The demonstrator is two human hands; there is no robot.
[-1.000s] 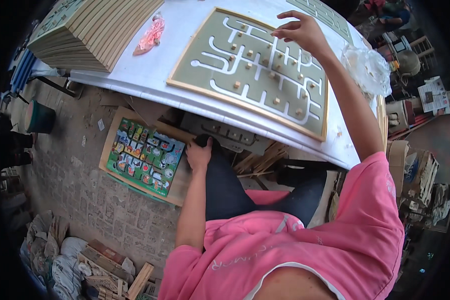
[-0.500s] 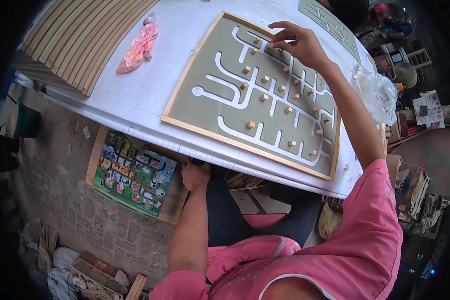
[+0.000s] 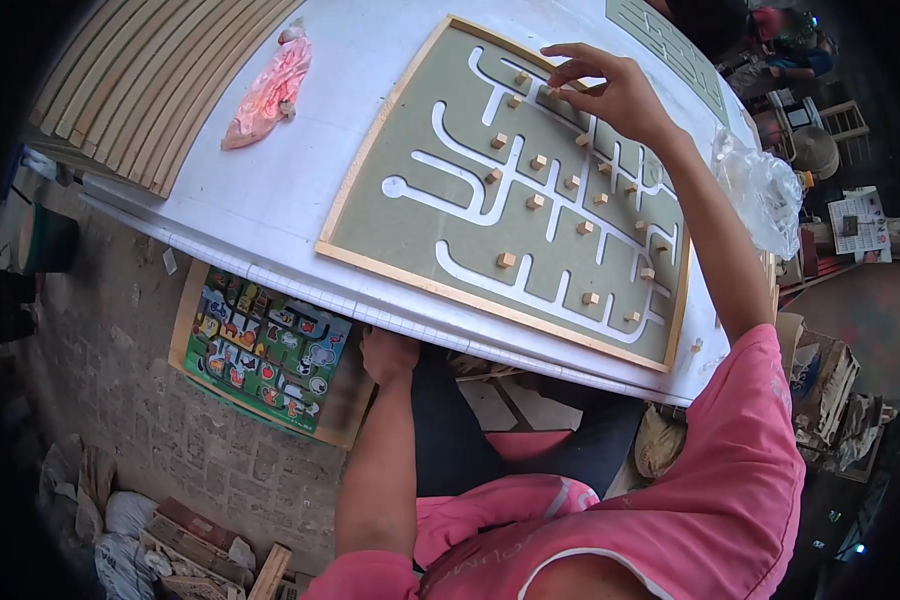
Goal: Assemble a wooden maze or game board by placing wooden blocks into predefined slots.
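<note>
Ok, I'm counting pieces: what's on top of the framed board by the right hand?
Small wooden blocks stand scattered over the framed board. The right hand hangs over its far edge, by one block. Hand and forearm hide part of that edge; anything beneath cannot be seen.

The scene is viewed from the wearer's head through a wide fisheye lens, tilted steeply down; the surface (image 3: pixel 365 60) is framed close by at twelve o'clock, the pink shirt (image 3: pixel 620 510) at five, the paved floor (image 3: pixel 190 430) at eight.
</note>
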